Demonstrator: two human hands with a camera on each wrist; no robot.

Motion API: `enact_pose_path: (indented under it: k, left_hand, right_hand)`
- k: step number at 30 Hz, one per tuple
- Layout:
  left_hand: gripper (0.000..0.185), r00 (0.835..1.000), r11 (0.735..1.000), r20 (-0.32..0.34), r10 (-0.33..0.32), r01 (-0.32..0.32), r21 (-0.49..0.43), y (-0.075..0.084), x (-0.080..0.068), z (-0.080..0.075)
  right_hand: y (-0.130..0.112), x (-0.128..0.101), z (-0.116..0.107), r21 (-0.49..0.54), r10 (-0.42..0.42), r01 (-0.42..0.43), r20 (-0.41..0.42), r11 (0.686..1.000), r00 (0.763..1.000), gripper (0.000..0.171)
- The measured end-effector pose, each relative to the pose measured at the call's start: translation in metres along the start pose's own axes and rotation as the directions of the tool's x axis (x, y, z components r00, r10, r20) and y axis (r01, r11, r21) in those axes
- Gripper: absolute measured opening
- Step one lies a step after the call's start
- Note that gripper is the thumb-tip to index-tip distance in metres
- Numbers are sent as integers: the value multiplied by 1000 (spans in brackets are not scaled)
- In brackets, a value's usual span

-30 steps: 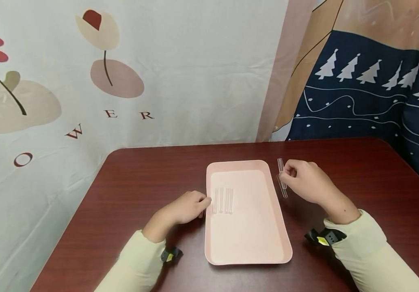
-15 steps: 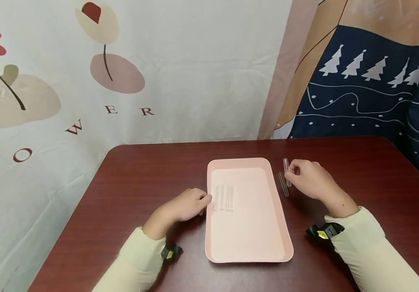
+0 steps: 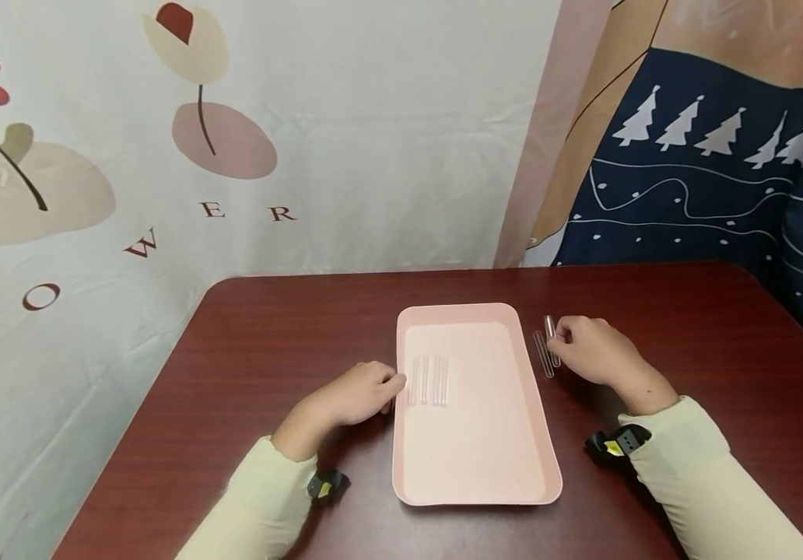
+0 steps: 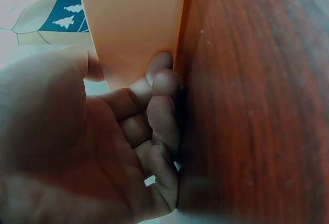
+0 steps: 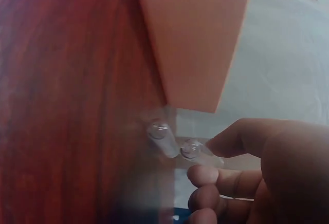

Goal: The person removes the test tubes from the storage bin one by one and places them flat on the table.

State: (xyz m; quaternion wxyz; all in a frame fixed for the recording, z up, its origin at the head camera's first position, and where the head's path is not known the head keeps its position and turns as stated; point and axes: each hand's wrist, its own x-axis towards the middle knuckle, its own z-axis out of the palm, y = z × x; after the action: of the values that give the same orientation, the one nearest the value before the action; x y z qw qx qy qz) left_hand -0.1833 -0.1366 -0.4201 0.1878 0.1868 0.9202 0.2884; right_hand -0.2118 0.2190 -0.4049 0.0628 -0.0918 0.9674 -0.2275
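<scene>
Right hand pinching a tube right of the tray — could roll away if released; left hand curled, steadying the rim.

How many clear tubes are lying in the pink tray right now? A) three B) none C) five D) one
A: the head view shows three tubes side by side in the tray, near the left hand; two more lie outside it by the right hand.
</scene>
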Motion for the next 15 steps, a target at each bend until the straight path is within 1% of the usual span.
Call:
enact_pose_path:
  k: [15]
  left_hand:
    - [41,1000,1000,-2,-2,2,-11,-1,0,-1]
  right_hand:
    - [9,3,4,-43,9,-7,52,999,999,22]
